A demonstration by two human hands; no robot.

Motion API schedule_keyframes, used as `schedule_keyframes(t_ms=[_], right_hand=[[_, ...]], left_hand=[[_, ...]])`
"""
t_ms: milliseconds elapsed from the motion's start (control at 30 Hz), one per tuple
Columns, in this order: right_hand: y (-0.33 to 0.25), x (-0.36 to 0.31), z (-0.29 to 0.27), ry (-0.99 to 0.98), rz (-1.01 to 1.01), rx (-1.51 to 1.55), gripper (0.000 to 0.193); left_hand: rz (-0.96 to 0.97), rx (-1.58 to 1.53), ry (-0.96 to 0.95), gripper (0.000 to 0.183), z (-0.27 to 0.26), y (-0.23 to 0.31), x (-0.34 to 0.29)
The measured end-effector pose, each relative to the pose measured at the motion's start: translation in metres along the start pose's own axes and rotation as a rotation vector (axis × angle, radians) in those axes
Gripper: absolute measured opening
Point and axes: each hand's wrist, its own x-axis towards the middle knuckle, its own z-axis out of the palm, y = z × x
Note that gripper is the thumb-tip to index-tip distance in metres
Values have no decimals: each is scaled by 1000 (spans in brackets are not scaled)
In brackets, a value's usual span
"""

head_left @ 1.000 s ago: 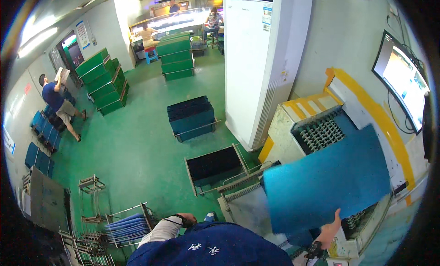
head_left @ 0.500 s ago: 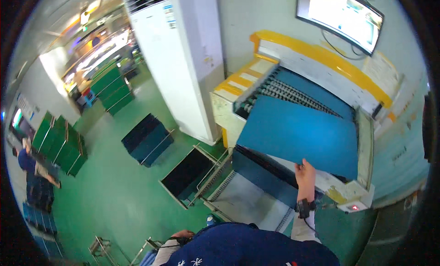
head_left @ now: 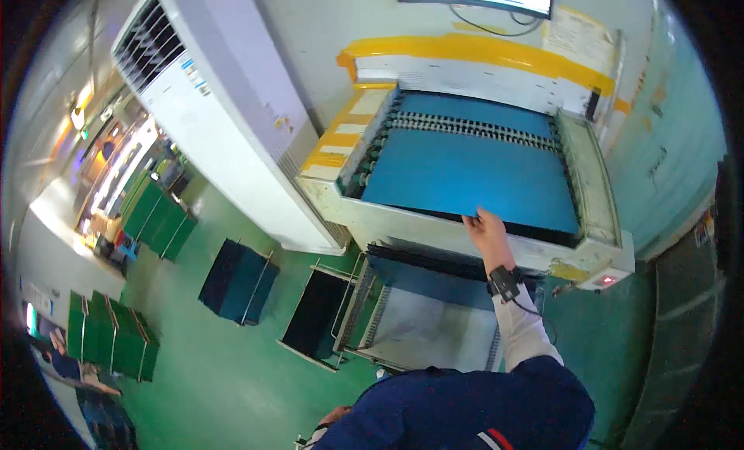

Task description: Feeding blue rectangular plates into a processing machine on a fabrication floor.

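Observation:
A large blue sheet (head_left: 469,167) lies on the roller bed of a white machine (head_left: 434,229) trimmed with yellow tape. My right hand (head_left: 487,234) pinches the sheet's near edge, right of its middle; a black device is strapped to that wrist. Behind it, past a strip of dark rollers (head_left: 477,128), rests a second blue sheet (head_left: 480,105). Just below the machine stands a slotted rack (head_left: 434,334) with dark sheets (head_left: 426,268) upright at its far end. My left hand (head_left: 335,417) is low beside my body, mostly covered, and its fingers do not show.
Left of the rack sits a metal-framed cart (head_left: 314,314) with dark panels. Further off are a dark blue stack (head_left: 239,283) and green stacks (head_left: 112,337) on the green floor. A tall white cabinet unit (head_left: 225,132) borders the machine; another person (head_left: 77,368) is at far left.
The front blue sheet, skewed before, now lies square on the rollers and further in, with my right hand still at its near edge. The view has turned to the right.

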Motion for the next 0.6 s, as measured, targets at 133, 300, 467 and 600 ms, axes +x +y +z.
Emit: schedule_keyframes(t_ms=[133, 300, 467, 600], right_hand=[[-10, -10, 24, -117, 230, -136, 19], [-16, -18, 25, -178, 362, -240, 30], [-15, -12, 26, -100, 337, -206, 33], [-20, -10, 28, -114, 323, -270, 31]], left_hand=[[-35, 0, 3, 36, -4, -1, -3], [-54, -1, 2, 36, -8, 4, -1], [-65, -4, 11, 36, -7, 6, -2], [-68, -13, 19, 37, -5, 6, -2]])
